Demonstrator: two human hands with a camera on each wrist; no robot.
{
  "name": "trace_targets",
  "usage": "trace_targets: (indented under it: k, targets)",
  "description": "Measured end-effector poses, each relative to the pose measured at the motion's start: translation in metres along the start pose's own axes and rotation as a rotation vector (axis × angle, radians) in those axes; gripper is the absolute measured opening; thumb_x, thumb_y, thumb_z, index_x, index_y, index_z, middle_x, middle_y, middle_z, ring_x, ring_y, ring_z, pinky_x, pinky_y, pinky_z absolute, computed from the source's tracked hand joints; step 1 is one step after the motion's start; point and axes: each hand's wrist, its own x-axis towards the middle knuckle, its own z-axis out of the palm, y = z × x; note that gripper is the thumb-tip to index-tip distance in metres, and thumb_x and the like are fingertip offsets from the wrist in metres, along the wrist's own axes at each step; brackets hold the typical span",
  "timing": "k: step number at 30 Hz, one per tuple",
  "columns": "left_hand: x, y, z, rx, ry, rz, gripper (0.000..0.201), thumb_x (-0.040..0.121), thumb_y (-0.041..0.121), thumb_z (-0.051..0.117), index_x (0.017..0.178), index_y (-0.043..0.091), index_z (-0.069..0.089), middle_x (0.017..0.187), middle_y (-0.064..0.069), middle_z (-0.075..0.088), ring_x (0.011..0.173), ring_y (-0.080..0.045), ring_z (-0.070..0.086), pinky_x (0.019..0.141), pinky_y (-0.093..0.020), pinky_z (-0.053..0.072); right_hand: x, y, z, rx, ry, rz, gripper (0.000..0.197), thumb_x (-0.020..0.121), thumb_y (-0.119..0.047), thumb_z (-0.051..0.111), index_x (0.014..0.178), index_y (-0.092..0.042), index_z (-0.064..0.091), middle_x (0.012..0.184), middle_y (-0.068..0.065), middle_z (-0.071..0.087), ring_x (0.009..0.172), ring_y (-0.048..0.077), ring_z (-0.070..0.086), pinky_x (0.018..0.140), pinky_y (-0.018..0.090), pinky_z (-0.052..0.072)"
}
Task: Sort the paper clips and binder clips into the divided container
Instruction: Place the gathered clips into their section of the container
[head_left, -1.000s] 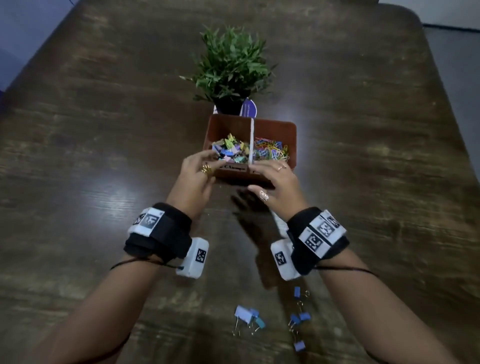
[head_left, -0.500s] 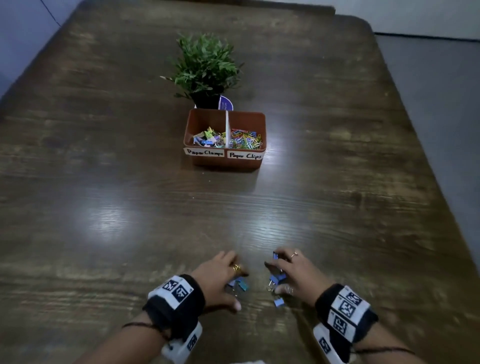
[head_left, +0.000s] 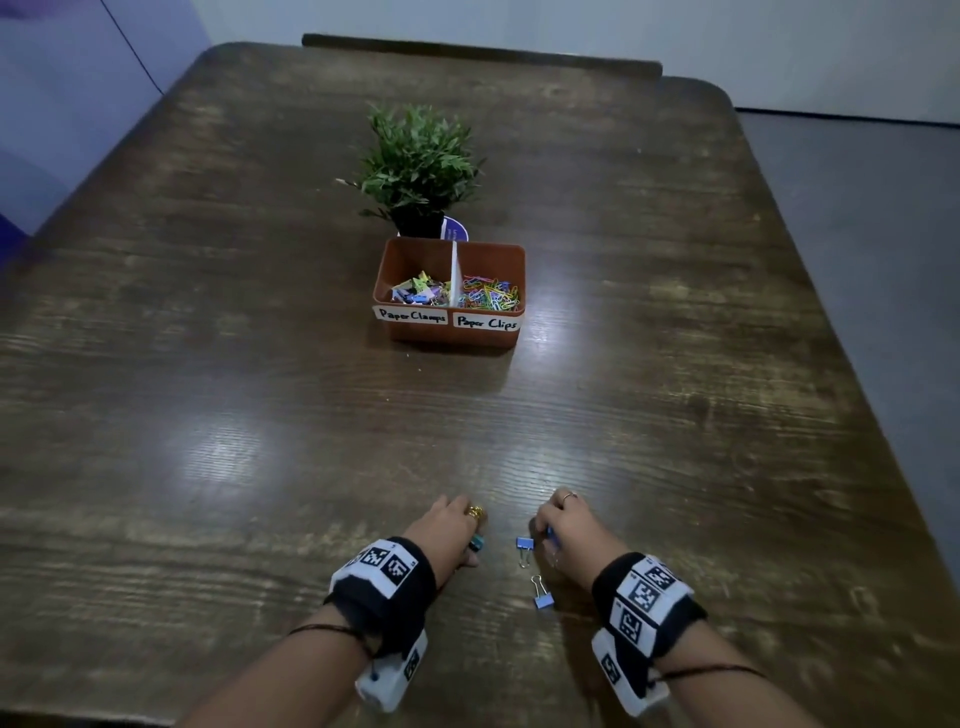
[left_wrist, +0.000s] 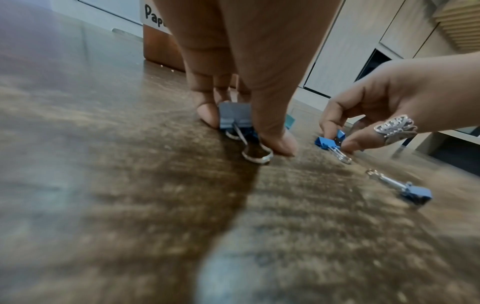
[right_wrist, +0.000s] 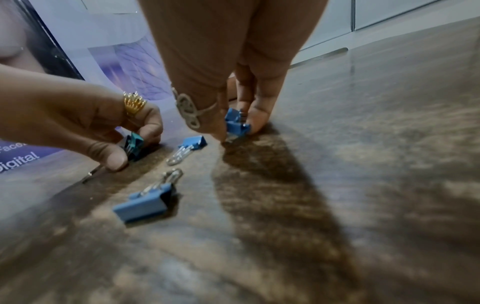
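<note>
Both hands are down at the near edge of the wooden desk (head_left: 208, 415); the left hand (head_left: 447, 530) pinches a grey-blue binder clip (left_wrist: 235, 118) between thumb and fingertips, with a teal clip (right_wrist: 133, 145) tucked against it, both low on the desk; the right hand (head_left: 571, 530) pinches a bright blue clip (right_wrist: 236, 123) between thumb and forefinger, its base touching the wood; so each hand is closed narrowly round a clip. Two more blue binder clips lie loose between the hands: one (head_left: 524, 545) just beside the right thumb, the other (head_left: 543, 600) nearer the person, its wire handles pointing away from the person. Well ahead at the middle of the desk stands the brown divided box (head_left: 452, 338); its left section, labelled "Paper Clamps", holds mixed binder clips (head_left: 421, 292), and its right section, labelled "Paper Clips", holds coloured paper clips (head_left: 491, 293). A small potted plant (head_left: 418, 161) stands just behind the box.
</note>
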Motion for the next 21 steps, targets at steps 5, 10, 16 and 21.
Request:
trace_targets:
  k: [5,10,16,21]
  targets:
    - [0.007,-0.004,-0.008,-0.146,0.03,-0.099,0.04,0.084,0.024,0.065,0.118,0.007,0.053,0.13,-0.009,0.042,0.121,-0.025,0.038,0.103,-0.033,0.036,0.004,0.0,-0.004,-0.042,0.078,-0.021,0.032,0.092,-0.012,0.043,0.123,-0.014,0.052,0.127,0.001,0.044,0.121,0.016,0.036,0.102,0.021,0.03]
    - [0.002,-0.023,-0.005,-0.294,0.131,-0.115,0.011,0.084,0.023,0.065,0.083,0.015,0.057,0.118,-0.008,0.049,0.105,-0.018,0.049,0.09,-0.023,0.042,0.013,0.004,-0.005,-0.046,0.093,-0.024,0.038,0.091,-0.003,0.04,0.126,-0.013,0.051,0.131,0.002,0.045,0.122,0.016,0.038,0.104,0.021,0.031]
    - [0.0,-0.036,-0.024,-0.372,0.087,-0.197,0.033,0.085,0.024,0.065,0.112,0.007,0.057,0.121,-0.011,0.054,0.11,-0.024,0.054,0.092,-0.028,0.045,0.034,-0.004,-0.015,0.088,0.164,-0.095,0.036,0.085,0.009,0.047,0.111,-0.009,0.064,0.114,0.009,0.061,0.109,0.022,0.054,0.097,0.026,0.041]
    - [-0.004,-0.068,-0.058,-0.517,0.39,-0.179,0.019,0.083,0.002,0.063,0.071,0.015,0.059,0.09,-0.011,0.061,0.086,-0.02,0.057,0.071,-0.007,0.043,0.076,-0.039,-0.056,0.216,0.259,-0.088,0.037,0.087,0.006,0.05,0.119,-0.009,0.061,0.114,0.008,0.063,0.107,0.018,0.058,0.091,0.01,0.034]
